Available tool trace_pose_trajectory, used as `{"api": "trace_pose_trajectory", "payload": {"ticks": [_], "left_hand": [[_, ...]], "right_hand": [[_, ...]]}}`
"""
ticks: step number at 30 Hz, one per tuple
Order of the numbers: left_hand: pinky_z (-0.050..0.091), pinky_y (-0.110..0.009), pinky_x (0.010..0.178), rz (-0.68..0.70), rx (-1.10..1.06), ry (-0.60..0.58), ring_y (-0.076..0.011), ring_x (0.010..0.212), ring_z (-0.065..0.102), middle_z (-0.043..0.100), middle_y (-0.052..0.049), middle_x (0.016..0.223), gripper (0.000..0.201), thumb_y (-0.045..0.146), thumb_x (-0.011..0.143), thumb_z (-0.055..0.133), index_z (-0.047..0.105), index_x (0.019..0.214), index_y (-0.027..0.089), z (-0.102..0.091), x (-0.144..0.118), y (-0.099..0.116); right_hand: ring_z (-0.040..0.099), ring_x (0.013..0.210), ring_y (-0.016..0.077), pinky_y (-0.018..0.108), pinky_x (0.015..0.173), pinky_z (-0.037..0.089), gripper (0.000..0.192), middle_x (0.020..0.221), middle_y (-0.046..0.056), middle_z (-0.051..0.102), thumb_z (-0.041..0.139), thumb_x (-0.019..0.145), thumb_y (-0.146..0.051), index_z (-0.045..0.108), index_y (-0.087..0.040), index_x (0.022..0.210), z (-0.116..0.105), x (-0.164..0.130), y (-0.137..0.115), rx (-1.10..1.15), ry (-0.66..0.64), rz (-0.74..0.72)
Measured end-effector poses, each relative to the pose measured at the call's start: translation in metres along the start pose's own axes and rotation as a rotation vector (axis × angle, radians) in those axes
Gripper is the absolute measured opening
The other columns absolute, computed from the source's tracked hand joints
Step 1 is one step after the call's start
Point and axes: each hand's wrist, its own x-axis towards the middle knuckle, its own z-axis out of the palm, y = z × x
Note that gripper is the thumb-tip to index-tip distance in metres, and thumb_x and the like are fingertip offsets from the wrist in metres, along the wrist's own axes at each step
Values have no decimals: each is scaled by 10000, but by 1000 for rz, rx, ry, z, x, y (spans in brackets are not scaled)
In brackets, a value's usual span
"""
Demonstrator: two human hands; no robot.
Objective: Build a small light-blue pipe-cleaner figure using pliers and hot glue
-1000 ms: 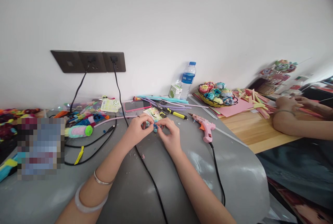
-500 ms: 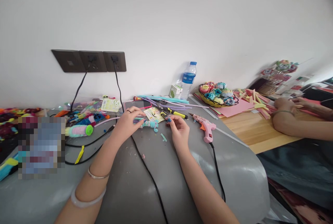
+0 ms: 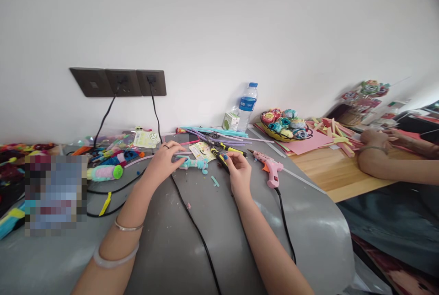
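Note:
My left hand hovers low over the table, thumb and forefinger apart. Its thumb tip meets the left end of a pale blue fuzzy pipe-cleaner piece, which lies on the table. My right hand has its fingers closed at one yellow-and-black handle of a pair of pliers; part of that handle is hidden by the fingers. Behind the pliers lie a printed card and a bundle of blue and purple pipe cleaners. A small turquoise scrap rests between my hands.
A pink glue gun lies to the right, its black cord trailing forward. Another cord crosses the middle. Behind are a water bottle and a basket of paper flowers. Another person's hands are at far right among paper strips.
My left hand has drawn slightly left, uncovering more of the fuzzy piece. More of the pliers' near handle shows beside my right hand. The camera view has shifted slightly.

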Motion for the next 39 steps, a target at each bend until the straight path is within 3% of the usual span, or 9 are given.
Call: {"api": "trace_pose_trajectory", "payload": {"ticks": [7, 12, 17, 39], "left_hand": [[472, -396, 953, 76, -138, 79, -256, 1082, 613, 670, -67, 1083, 155, 269, 898, 589, 693, 1004, 225, 10, 1, 16], [500, -332, 906, 140, -315, 39, -213, 1033, 646, 685, -60, 1052, 141, 213, 900, 584, 687, 996, 210, 26, -2, 40], [517, -301, 836, 120, -349, 22, -190, 939, 659, 692, -46, 1006, 135, 175, 875, 610, 702, 967, 212, 34, -4, 53], [472, -248, 715, 133, -372, 23, -136, 791, 618, 678, -23, 928, 114, 142, 844, 564, 663, 826, 195, 38, -5, 54]], "right_hand": [[621, 725, 173, 303, 649, 505, 141, 838, 43, 690, 694, 820, -320, 674, -192, 875, 1, -1, 2, -43, -10, -68], [647, 840, 188, 309, 740, 486, 65, 872, 38, 710, 610, 844, -201, 672, -209, 859, 5, -8, -4, -156, -112, -223], [641, 768, 168, 295, 712, 471, 134, 849, 13, 701, 636, 857, -176, 644, -226, 982, 8, -18, -11, -173, -188, -265], [621, 794, 204, 354, 767, 461, 75, 818, 31, 686, 649, 888, -186, 664, -233, 833, 7, -20, -19, -241, -301, -347]]}}
